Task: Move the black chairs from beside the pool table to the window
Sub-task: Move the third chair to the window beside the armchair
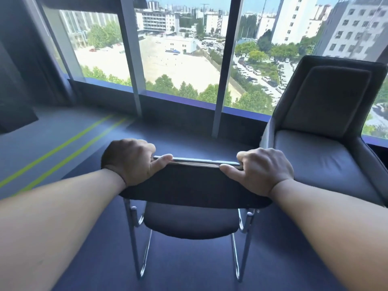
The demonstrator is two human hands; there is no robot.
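Dark floor [63, 143] with 2 green lines at left; window [180, 59] fills the upper frame. Black chair [189, 219] sits lower centre, facing the window. Left hand [130, 160] and right hand [264, 169] each grip its backrest top edge, fingers curled over. Grey armchair [323, 127] just beside, right.

- Chair [190, 183] faces window [178, 53], floor between them.
- Left hand [130, 160], right hand [264, 168] on its backrest top.
- Armchair [323, 122] just right, against window.
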